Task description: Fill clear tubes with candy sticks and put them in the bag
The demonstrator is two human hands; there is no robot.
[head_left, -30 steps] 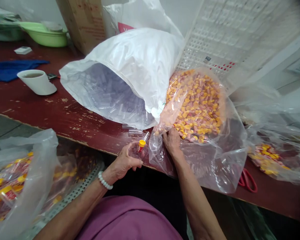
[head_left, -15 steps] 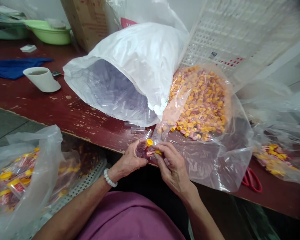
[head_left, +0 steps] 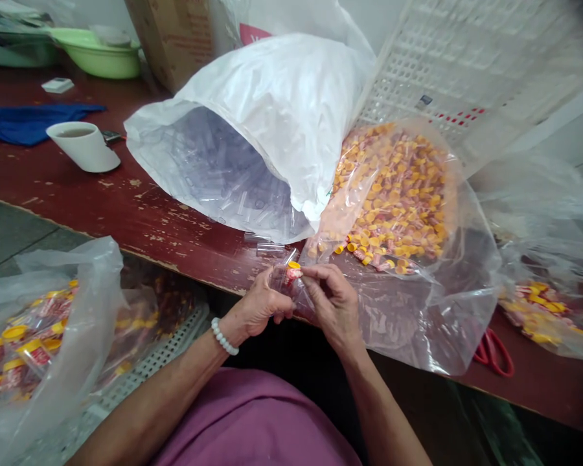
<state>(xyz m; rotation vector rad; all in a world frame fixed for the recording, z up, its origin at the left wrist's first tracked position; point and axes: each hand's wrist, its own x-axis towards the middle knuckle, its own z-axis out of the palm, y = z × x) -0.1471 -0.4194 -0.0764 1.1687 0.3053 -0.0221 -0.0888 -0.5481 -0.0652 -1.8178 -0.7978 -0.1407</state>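
My left hand (head_left: 260,303), with a beaded bracelet at the wrist, is closed around a clear plastic tube (head_left: 276,278) in front of the table edge. Thumb and fingers of my right hand (head_left: 334,303) pinch a small yellow-capped piece with a red-and-white wrapper (head_left: 293,276) against the tube. Whether the piece is inside or beside the tube I cannot tell; fingers hide part of it. Several loose clear tubes (head_left: 271,250) lie just beyond my hands, by the mouth of a white sack (head_left: 272,97) full of such tubes.
Yellow-capped pieces (head_left: 398,200) fill a clear bag at right, before a white crate (head_left: 447,84). Red scissors (head_left: 494,353) lie near the right table edge. A white cup (head_left: 82,147) stands at left. Below it, an open bag (head_left: 90,336) holds filled yellow-capped tubes.
My right hand has brought its yellow-capped piece up and left against the tube. Two yellow caps showed between my hands before; now one shows. The view has shifted slightly.
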